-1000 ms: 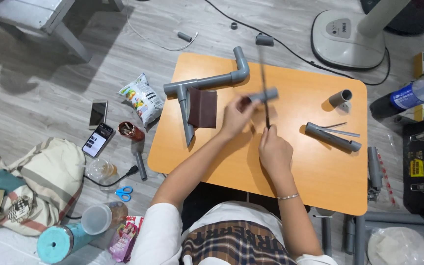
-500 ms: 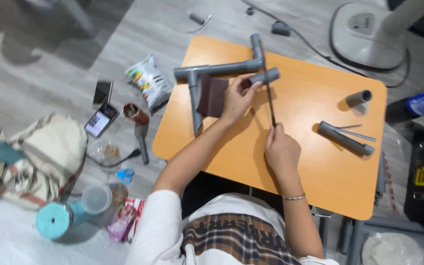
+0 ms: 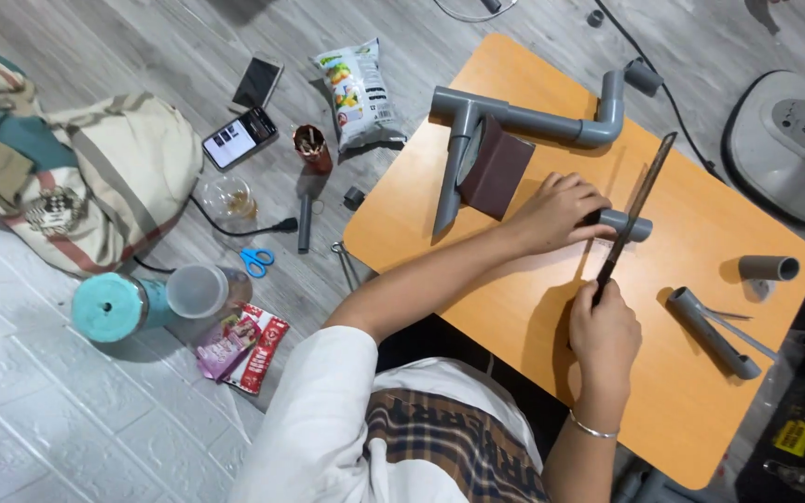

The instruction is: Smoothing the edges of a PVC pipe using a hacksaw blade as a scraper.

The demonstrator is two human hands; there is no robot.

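My left hand [image 3: 559, 210] grips a short grey pipe piece [image 3: 630, 224] and presses it onto the orange table [image 3: 505, 307]. My right hand [image 3: 602, 335] holds the handle of a long thin dark file or blade [image 3: 638, 202], which lies across the pipe piece's free end. Left of my hands a grey assembly of joined pipes and elbows [image 3: 524, 121] lies on the table, with a dark brown sheet [image 3: 499, 169] over it.
More grey pipe pieces lie at the table's right: a short stub [image 3: 769, 268] and a longer length [image 3: 712, 332]. On the floor are two phones [image 3: 241, 136], a snack bag [image 3: 360, 94], scissors [image 3: 256, 261], a teal bottle [image 3: 109, 305], a cloth bag [image 3: 67, 177] and a white fan base [image 3: 789, 140].
The camera has shifted, so the table sits further right and closer. My hands keep their hold on the pipe piece and the tool; the tool's tilt has changed slightly.
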